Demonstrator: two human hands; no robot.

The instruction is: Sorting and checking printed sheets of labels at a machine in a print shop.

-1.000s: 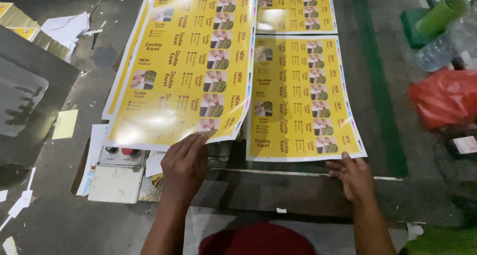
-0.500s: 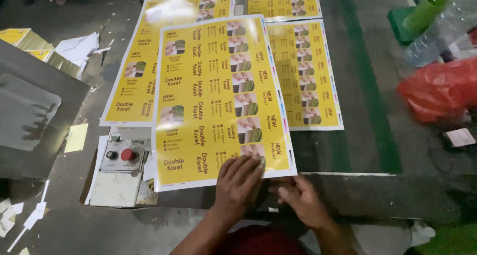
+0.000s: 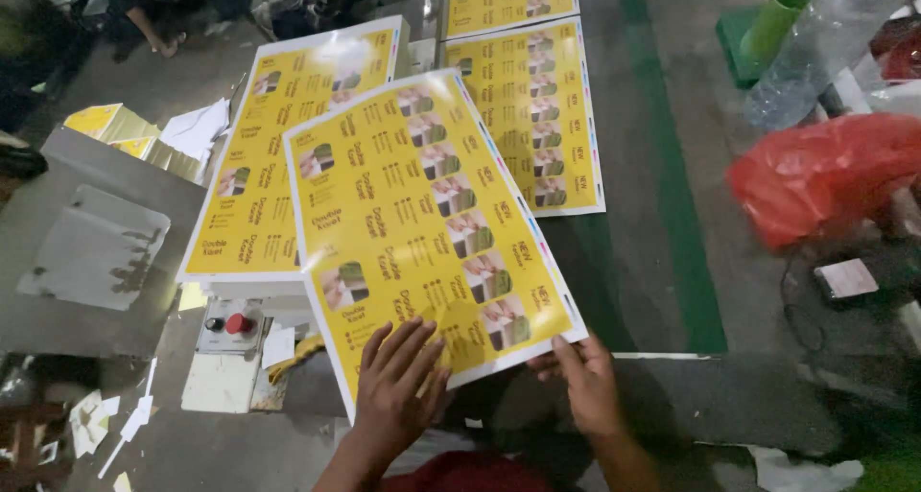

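At 9 o'clock from my hands sits a grey metal surface [image 3: 96,252] with a worn pale patch, and beyond it at 11 o'clock a few scraps of white paper [image 3: 197,128] and some small yellow cut pieces [image 3: 110,125]. Just below the grey surface, at about 8 o'clock, is a small control box [image 3: 225,353] with 1 red button [image 3: 238,323] on top. Above the box lies a stack of yellow printed sheets [image 3: 278,166] with white margins, running toward 12 o'clock. My left hand [image 3: 398,386] lies flat with fingers spread wide on the near edge of the loose yellow sheet [image 3: 422,223], which is tilted and overlaps the stack's right side. That sheet carries rows of small pictures and reaches from my hands up toward 12 o'clock. My right hand [image 3: 587,382] grips the sheet's near right corner, the thumb on top of the corner and the fingers out of sight underneath. At 1 o'clock 2 more yellow sheets [image 3: 537,118] lie flat on the dark floor, beside a green painted stripe [image 3: 672,195]. Further right, at 2 o'clock, are a red plastic bag [image 3: 825,180], a clear plastic bottle [image 3: 815,51] and a green tube [image 3: 772,22].
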